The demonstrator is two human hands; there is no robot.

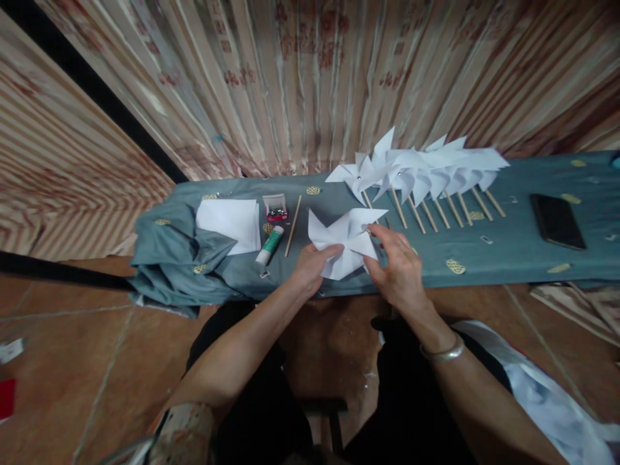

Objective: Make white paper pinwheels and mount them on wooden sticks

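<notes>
A white paper pinwheel [341,236] with folded blades is held just above the near edge of the cloth-covered bench. My left hand [312,266] grips its lower left side, the thumb pressed down close to the centre. On the right side, my right hand [394,261] has its fingers and thumb curled at the blade edges. A tiny shiny spot shows by the right index fingertip, too small to name. One bare wooden stick [293,226] lies left of the pinwheel, beside a glue stick [270,245] and a small open box of thumbtacks [276,208].
Several finished pinwheels [421,169] on wooden sticks lie overlapped in a row at the back right. White paper sheets [230,223] are stacked on the left, partly under folded cloth. A black phone [557,221] rests far right. Behind the bench [508,258] hangs a patterned curtain [300,84].
</notes>
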